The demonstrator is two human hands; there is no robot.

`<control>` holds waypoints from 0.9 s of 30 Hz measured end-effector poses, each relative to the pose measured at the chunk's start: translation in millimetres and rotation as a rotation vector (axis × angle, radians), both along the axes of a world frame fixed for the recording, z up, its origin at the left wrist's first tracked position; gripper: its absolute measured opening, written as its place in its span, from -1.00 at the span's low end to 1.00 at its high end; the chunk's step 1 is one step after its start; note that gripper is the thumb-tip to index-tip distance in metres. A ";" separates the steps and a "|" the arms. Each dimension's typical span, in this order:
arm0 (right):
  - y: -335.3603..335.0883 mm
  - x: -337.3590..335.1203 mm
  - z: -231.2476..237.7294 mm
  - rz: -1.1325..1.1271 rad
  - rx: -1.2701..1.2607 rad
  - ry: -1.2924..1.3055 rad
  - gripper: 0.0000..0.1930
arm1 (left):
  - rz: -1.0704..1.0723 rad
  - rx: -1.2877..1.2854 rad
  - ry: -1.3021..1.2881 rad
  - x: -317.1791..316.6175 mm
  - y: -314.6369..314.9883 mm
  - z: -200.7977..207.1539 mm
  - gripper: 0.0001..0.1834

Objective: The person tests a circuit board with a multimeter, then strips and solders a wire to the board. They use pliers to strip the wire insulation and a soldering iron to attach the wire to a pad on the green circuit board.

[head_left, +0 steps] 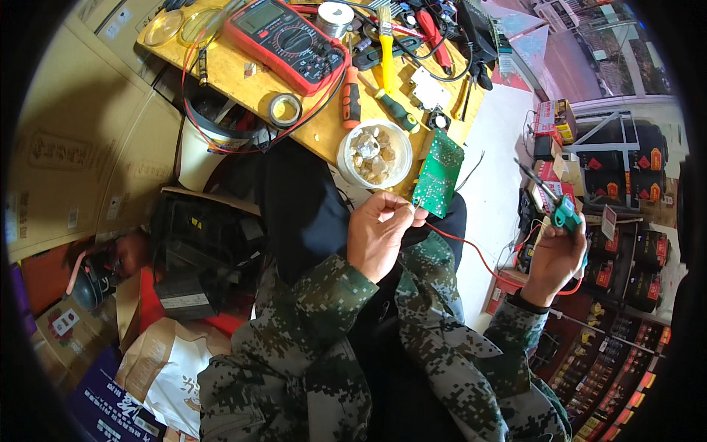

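My left hand (pixel 383 230) is closed in a pinch at the lower left corner of a green circuit board (pixel 440 174), whose solder-dotted side shows. The board slants past the near edge of the wooden table. A thin red wire (pixel 471 244) runs from beside these fingertips towards my right wrist; whether the pinch also holds it is hidden. Out to the right, my right hand (pixel 554 259) grips a soldering iron (pixel 565 214) by its green handle. Its dark tip points up and left, well apart from the board. Left of the board stands a round clear tub (pixel 375 156) with amber lumps, probably rosin.
On the wooden table (pixel 313 136) lie a red multimeter (pixel 286 43), a tape roll (pixel 285 110), a solder spool (pixel 335 18), a yellow brush (pixel 386 46) and screwdrivers (pixel 351 99). Cardboard boxes (pixel 81 147) line the left side. Stocked shelves (pixel 611 346) stand at right.
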State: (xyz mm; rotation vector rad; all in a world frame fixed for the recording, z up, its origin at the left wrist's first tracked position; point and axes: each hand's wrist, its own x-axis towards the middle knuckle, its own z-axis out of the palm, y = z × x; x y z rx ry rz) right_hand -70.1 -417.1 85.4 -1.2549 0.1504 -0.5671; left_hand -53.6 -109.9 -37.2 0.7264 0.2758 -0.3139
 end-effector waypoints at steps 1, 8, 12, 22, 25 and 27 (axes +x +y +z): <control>6.0 1.6 0.5 0.101 0.030 -0.025 -0.71 | -0.009 0.006 0.005 0.5 0.7 0.2 -0.93; 37.5 2.9 3.0 0.041 0.013 0.038 -0.71 | -0.030 -0.036 0.007 2.1 2.4 -0.4 -0.94; 47.2 1.1 5.3 0.066 -0.008 0.071 -0.74 | -0.038 -0.021 0.000 2.1 1.5 -0.8 -0.93; 76.8 -4.4 5.1 0.192 -0.185 0.172 -0.65 | -0.039 -0.045 0.015 3.9 -0.1 -1.9 -0.95; 84.6 -3.7 1.5 0.199 -0.197 0.184 -0.65 | -0.037 -0.052 0.019 3.9 -0.4 -1.4 -0.95; 88.6 -3.2 0.1 0.213 -0.185 0.202 -0.65 | -0.035 -0.050 0.009 3.7 -0.3 -1.2 -0.95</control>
